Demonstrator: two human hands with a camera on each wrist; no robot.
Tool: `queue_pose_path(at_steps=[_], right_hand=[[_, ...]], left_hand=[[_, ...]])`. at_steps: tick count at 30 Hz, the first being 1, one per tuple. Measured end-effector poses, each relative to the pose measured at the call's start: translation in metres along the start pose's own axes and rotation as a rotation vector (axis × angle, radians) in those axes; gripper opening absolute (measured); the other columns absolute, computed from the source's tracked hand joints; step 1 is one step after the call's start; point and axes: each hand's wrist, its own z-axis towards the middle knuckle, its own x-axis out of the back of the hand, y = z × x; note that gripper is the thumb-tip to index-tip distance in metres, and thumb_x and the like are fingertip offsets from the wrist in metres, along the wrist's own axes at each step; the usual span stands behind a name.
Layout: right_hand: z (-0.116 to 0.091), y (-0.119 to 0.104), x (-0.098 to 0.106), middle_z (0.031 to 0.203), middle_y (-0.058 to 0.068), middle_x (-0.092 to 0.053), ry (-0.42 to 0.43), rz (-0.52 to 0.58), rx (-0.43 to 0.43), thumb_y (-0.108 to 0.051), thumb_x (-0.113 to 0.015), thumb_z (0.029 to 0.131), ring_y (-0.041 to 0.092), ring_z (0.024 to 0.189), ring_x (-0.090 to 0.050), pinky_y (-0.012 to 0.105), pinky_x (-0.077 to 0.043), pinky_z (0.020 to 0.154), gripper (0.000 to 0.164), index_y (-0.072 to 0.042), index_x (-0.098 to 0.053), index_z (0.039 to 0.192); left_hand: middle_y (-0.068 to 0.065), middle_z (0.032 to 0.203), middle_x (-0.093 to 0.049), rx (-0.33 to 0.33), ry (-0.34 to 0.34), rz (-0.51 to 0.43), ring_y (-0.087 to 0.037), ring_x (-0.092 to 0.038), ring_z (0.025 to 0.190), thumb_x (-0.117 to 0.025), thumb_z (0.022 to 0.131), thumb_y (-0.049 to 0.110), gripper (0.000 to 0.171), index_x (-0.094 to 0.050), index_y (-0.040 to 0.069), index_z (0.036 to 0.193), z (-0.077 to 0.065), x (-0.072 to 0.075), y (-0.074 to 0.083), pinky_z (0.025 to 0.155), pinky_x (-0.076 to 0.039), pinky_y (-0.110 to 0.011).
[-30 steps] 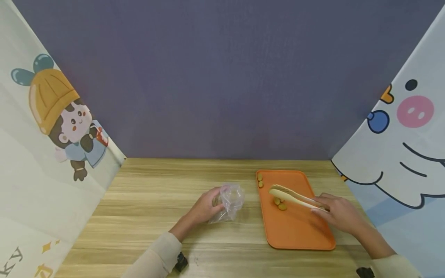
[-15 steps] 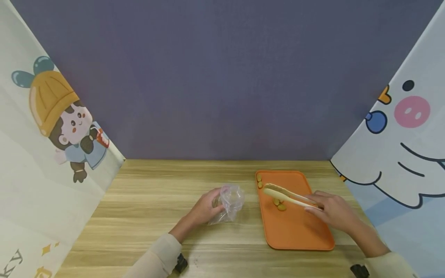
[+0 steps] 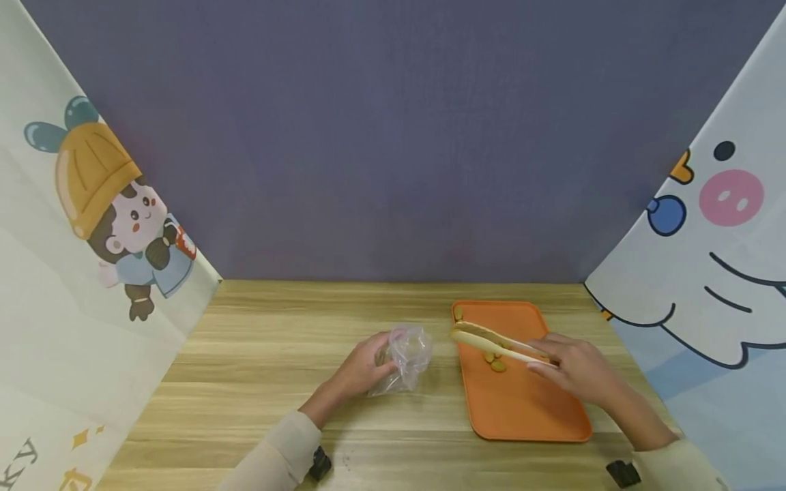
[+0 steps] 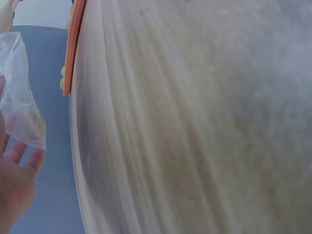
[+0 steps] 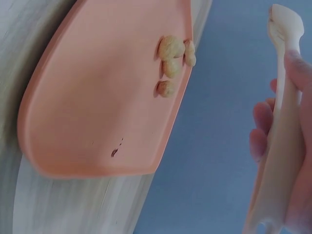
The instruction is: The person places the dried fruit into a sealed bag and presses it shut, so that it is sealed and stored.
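Observation:
In the head view my left hand (image 3: 359, 367) holds a clear plastic bag (image 3: 413, 358) over the table, left of the orange tray (image 3: 528, 406). The left wrist view shows that bag (image 4: 18, 92) hanging crumpled, with fingers around its lower part. My right hand (image 3: 583, 368) grips cream-coloured tongs (image 3: 497, 344), which reach left across the tray with their tips over its left rim. Small round tan pieces (image 3: 498, 366), like biscuits or nuts, lie on the tray under the tongs and at its far left corner. In the right wrist view the tongs (image 5: 282, 136) stand above several pieces (image 5: 168, 48).
The wood-patterned table (image 3: 276, 341) meets a dark blue-grey panel (image 3: 393, 150) at the back. Printed cartoon sheets (image 3: 55, 307) stand along the left and right sides. A dark spot (image 5: 114, 152) marks the tray's surface in the right wrist view.
My right hand and the tongs have moved left across the tray, bringing the tips to its left rim. The left hand and the bag have stayed in place.

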Motion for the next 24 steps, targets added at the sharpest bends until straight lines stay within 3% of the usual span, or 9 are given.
queue_pose_path(at_steps=[10, 17, 24], right_hand=[[0.013, -0.012, 0.0, 0.088, -0.008, -0.07, -0.025, 0.016, 0.002, -0.029, -0.084, 0.081, -0.012, 0.06, -0.036, 0.015, -0.036, 0.052, 0.032, -0.016, -0.079, 0.11], [0.024, -0.02, 0.002, 0.079, -0.019, -0.057, -0.043, 0.019, 0.047, -0.03, -0.083, 0.083, -0.011, 0.058, -0.029, 0.013, -0.031, 0.05, 0.031, -0.018, -0.078, 0.112], [0.028, -0.022, -0.002, 0.081, -0.016, -0.061, -0.033, 0.021, 0.082, -0.031, -0.081, 0.085, -0.012, 0.059, -0.031, 0.012, -0.032, 0.051, 0.031, -0.017, -0.077, 0.113]], left_hand=[[-0.004, 0.148, -0.058, -0.005, -0.009, -0.004, -0.029, -0.056, 0.135, -0.072, 0.093, 0.019, 0.062, -0.05, 0.023, 0.15, 0.002, -0.001, 0.001, 0.114, -0.045, -0.054], [-0.003, 0.147, -0.059, -0.002, 0.009, 0.003, -0.027, -0.057, 0.135, -0.074, 0.092, 0.019, 0.061, -0.051, 0.022, 0.149, -0.002, -0.003, 0.002, 0.115, -0.045, -0.052], [-0.004, 0.145, -0.061, -0.029, 0.008, 0.02, -0.029, -0.059, 0.133, -0.075, 0.092, 0.019, 0.061, -0.052, 0.022, 0.148, 0.003, -0.004, 0.004, 0.113, -0.047, -0.053]])
